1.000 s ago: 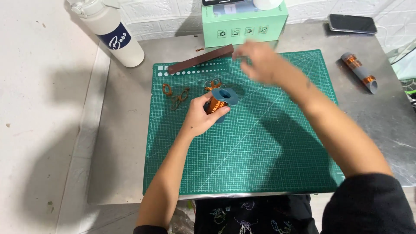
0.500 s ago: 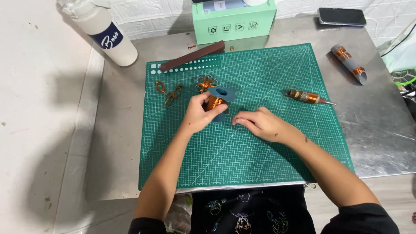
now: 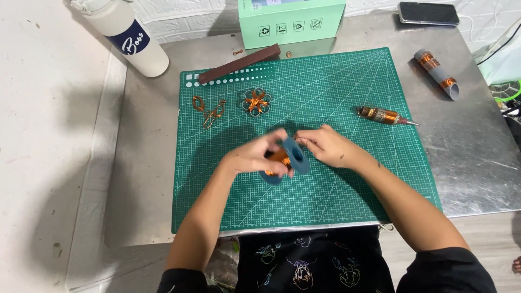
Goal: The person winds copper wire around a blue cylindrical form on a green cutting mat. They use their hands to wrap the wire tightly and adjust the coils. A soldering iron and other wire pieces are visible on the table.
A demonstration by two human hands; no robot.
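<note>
while both hands meet at the middle of the frame, a spool of copper wire (image 3: 283,158) sits between them.

as the left hand (image 3: 255,157) wraps round the spool's wound core and the right hand (image 3: 325,145) pinches at its blue-grey flange from the right, the step looks best done by keeping the spool steady in the left grip and drawing with the right fingertips evenly, so no turn kinks; whether a strand is already pinched is hard to tell, the hands being blurred. the spool lies just above the green cutting mat (image 3: 347,81), touching both hands. a wire flower (image 3: 256,101) and small wire loops (image 3: 208,109) lie in the upper left of the mat, a wire-wrapped tool (image 3: 383,115) to the right of centre, well apart from the hands.
</note>
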